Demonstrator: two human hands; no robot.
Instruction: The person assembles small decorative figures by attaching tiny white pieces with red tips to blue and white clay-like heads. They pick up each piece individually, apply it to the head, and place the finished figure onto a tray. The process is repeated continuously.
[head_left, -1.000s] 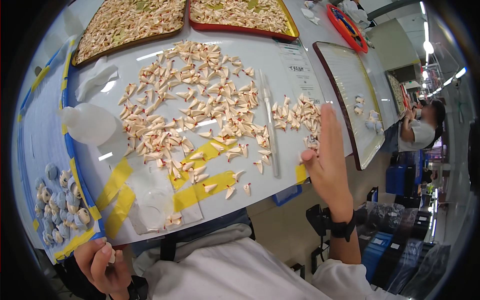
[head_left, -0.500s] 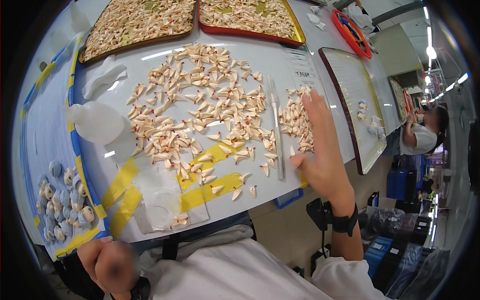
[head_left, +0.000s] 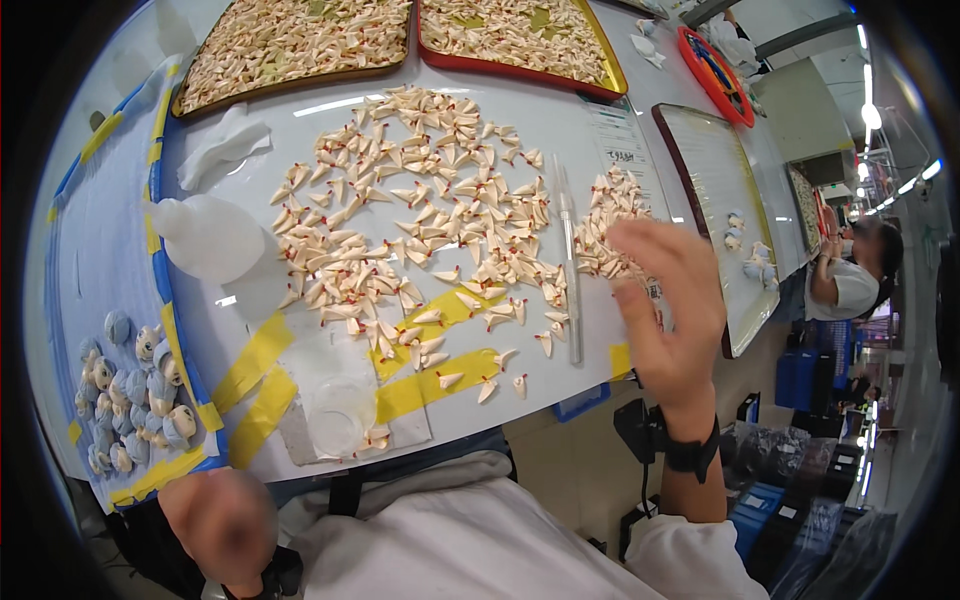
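Two hands are in view. The right hand (head_left: 665, 305) is raised over the right part of the white table (head_left: 560, 120), fingers spread apart and loosely curved, palm toward the camera, clamped on nothing. Its fingertips hover just above a small separate heap of pale triangular pieces (head_left: 610, 220) with red tips, which lies at the right of a slim clear rod-like tool (head_left: 568, 260). A black wristband (head_left: 690, 450) sits on the right wrist.

The left hand (head_left: 220, 525) is low at the bottom edge, below the table rim, blurred; whether it is closed on anything cannot be told.

A large spread of the same triangular pieces (head_left: 400, 210) covers the table centre, left of the tool. Strips of yellow tape (head_left: 440, 385) cross the near edge. A shallow clear dish (head_left: 345, 410) rests near the front rim. A white squeeze bottle (head_left: 210, 235) lies on its side at the left. A group of small blue-grey rounded figures (head_left: 130, 385) sits on the blue mat at far left. Two trays filled with the pieces, one brown (head_left: 290, 45) and one red-rimmed (head_left: 520, 35), stand at the far side.
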